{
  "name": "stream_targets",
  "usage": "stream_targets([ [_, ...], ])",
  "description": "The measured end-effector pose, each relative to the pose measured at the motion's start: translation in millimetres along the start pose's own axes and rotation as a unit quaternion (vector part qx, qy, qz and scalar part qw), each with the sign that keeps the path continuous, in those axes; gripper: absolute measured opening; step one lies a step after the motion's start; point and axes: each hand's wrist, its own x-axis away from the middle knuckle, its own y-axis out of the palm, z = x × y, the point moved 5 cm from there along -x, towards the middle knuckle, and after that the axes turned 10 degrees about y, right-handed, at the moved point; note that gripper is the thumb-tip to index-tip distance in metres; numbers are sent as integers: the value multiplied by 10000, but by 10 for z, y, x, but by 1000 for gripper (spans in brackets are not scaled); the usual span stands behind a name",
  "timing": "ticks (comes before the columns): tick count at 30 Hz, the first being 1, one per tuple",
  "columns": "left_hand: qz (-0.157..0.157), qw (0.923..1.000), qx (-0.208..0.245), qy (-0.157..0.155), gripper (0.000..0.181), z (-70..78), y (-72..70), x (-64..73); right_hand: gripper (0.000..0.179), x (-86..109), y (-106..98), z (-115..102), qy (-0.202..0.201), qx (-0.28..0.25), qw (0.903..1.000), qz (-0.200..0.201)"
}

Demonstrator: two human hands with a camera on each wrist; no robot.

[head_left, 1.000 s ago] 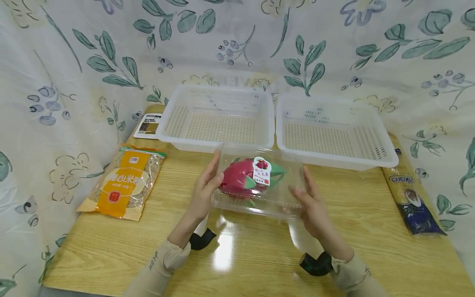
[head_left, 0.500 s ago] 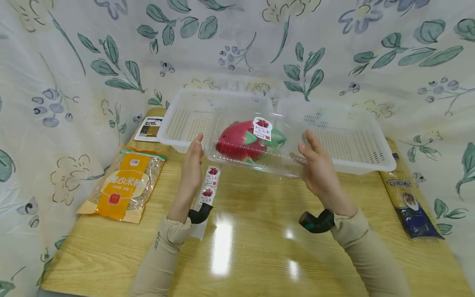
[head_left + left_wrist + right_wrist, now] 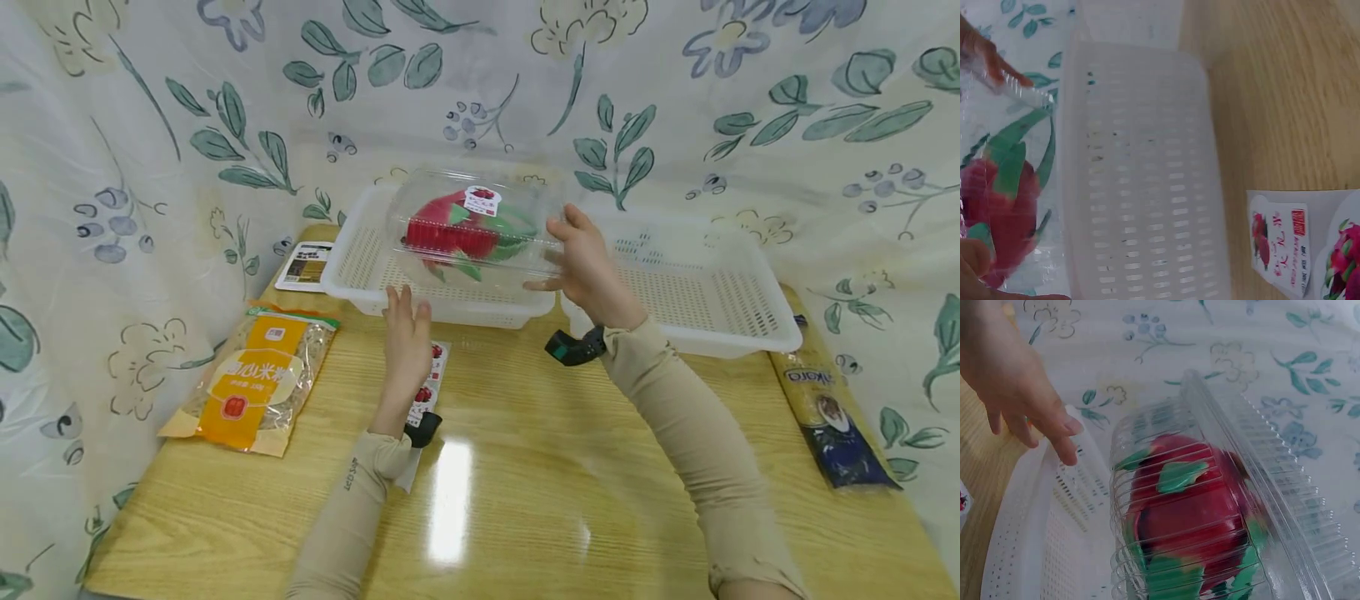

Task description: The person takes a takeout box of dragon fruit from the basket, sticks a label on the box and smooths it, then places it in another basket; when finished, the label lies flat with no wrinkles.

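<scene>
A clear plastic clamshell box (image 3: 517, 250) with a red and green dragon fruit (image 3: 453, 233) inside and a white fruit label (image 3: 482, 201) on its lid is held over the left white basket (image 3: 360, 279). My right hand (image 3: 588, 262) grips the box at its right end. Below and left of the box, my left hand (image 3: 408, 337) is apart from it, fingers extended by the basket's front rim. The right wrist view shows the box (image 3: 1141, 425) tilted, the dragon fruit (image 3: 1191, 506) within, and the left hand (image 3: 1025, 394) over the basket rim.
A second white basket (image 3: 675, 333) stands at the right. A strip of fruit labels (image 3: 425, 394) lies under my left wrist. An orange-and-clear food bag (image 3: 255, 375) and a small white packet (image 3: 303, 267) are at the left, a gold-and-blue bag (image 3: 832, 417) at the right.
The box has moved away from me and left, from over the table to over the left basket. My left hand has let go of it; the right hand has moved forward and left with it.
</scene>
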Motion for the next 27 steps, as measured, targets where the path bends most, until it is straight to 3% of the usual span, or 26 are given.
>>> stream_targets([
  [5, -80, 9967, -804, 122, 62, -79, 55, 7, 65, -393, 150, 27, 161, -112, 9997, 110],
  [11, -237, 9948, -989, -70, 62, -141, 79, 22, 66, -858, 200, 150, 358, -19, 9987, 354],
  [21, -185, 9957, -905, -61, 66, -140, 106, 4, 65, -1289, 193, 307, 599, 356, 9951, 696],
  [27, 120, 9999, -80, 74, 70, -144, 86, -31, 64, -1399, 202, 409, 700, 518, 9935, 733],
])
